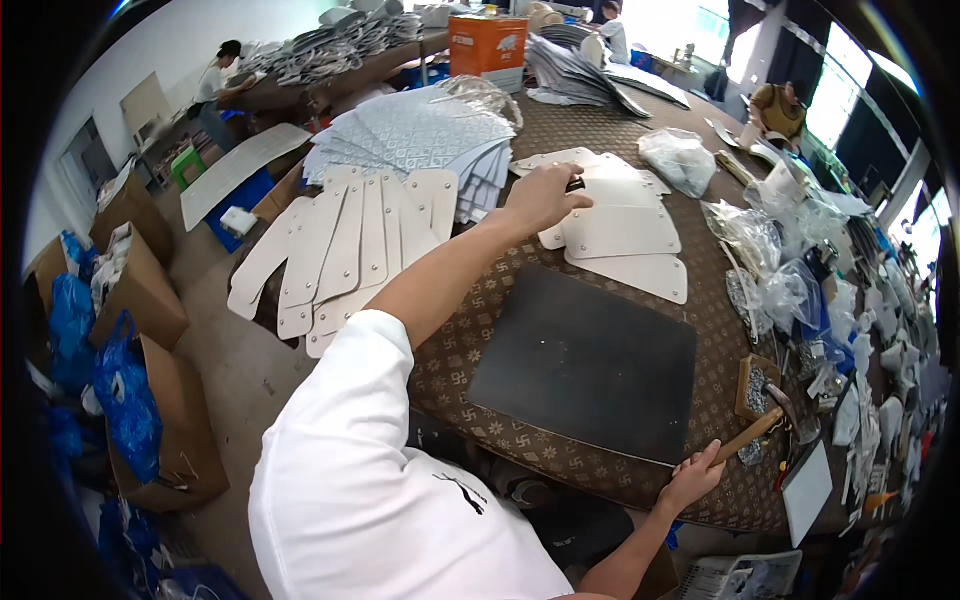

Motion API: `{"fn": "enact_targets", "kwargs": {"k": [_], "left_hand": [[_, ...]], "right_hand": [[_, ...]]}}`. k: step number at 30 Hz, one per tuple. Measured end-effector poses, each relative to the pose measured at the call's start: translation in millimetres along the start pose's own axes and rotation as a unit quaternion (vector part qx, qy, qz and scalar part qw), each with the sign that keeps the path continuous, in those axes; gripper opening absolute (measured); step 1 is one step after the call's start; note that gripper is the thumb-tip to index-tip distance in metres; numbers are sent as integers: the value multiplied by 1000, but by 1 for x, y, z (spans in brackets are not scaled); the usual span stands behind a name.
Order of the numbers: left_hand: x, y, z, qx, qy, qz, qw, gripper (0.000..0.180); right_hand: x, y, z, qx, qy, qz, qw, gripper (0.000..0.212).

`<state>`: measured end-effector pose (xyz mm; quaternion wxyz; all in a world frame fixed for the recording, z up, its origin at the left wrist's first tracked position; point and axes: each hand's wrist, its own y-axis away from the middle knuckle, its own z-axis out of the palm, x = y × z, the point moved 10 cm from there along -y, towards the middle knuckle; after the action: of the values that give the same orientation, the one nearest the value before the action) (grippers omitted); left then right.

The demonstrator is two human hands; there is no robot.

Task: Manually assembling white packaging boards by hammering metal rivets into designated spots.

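My right hand (692, 478) is closed round the wooden handle of a hammer (752, 436), whose head lies over the right side of the table. My left hand (545, 198) reaches far across, fingers pinched on a small dark metal-like piece (575, 184), mostly hidden. Beneath and beside that hand is a fanned pile of white curved panels (625, 232) with small metal studs at their corners. A black square mat (590, 360) lies between my two hands. More long white studded strips (345, 240) are spread out left of my left forearm.
Quilted pale sheets (410, 130) and an orange tin (487, 50) stand farther back. At right are a box of small metal fasteners (757, 388), a white board (806, 495) and plastic bags (790, 290). Cartons (170, 430) stand on the floor at left. Several people work at the back.
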<state>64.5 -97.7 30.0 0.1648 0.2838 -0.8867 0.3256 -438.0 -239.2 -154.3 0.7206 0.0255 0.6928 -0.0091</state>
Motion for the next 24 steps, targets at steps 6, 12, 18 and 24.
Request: {"fn": "enact_targets", "kwargs": {"k": [6,12,18,24], "left_hand": [[-88,109,-105,55,3,-155,986,41],[-272,294,-264,137,-237,-432,859,56],[-366,314,-218,-10,-119,-478,870,102],[-381,339,-237,48,12,-483,874,39]], "right_hand": [[4,-5,-25,100,109,-41,988,34],[13,-23,-15,62,168,-93,979,53],[2,-4,-19,76,172,-58,981,51],[5,-6,-4,26,79,-47,995,36]]}}
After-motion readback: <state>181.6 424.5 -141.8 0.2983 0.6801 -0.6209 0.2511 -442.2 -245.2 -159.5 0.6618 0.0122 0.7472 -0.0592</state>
